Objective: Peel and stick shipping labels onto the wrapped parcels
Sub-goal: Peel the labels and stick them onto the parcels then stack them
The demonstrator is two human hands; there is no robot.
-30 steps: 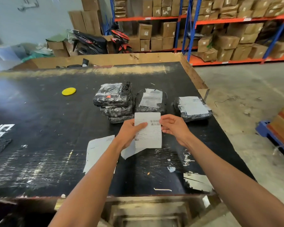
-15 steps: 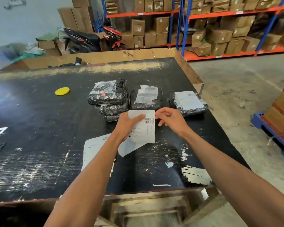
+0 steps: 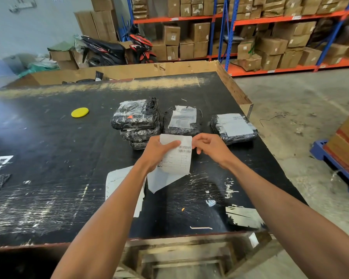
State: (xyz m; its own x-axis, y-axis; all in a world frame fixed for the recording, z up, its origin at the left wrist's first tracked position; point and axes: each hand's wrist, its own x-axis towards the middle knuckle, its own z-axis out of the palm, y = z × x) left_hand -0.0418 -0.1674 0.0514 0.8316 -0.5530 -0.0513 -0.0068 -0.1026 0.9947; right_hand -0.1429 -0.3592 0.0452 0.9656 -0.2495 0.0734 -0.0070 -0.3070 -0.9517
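shipping label (image 3: 176,156) hangs upright, long axis vertical, in the left hand's (image 3: 156,153) grip. right hand (image 3: 211,149) pinches its top right corner, parcels (image 3: 182,121) just beyond.

Both hands, left (image 3: 157,152) and right (image 3: 212,149), pinch a shipping label (image 3: 176,158) above the black table (image 3: 48,158) near wrapped parcels (image 3: 136,117).

A yellow disc (image 3: 79,112) lies flat on the scuffed black surface (image 3: 48,158), well to the left of the fingers and beyond them. Farther back past the fingers, a red and black motorbike (image 3: 117,49) is parked before orange and blue shelving (image 3: 226,33) stacked with cardboard boxes (image 3: 270,45). To the far right sits a blue pallet (image 3: 330,164).
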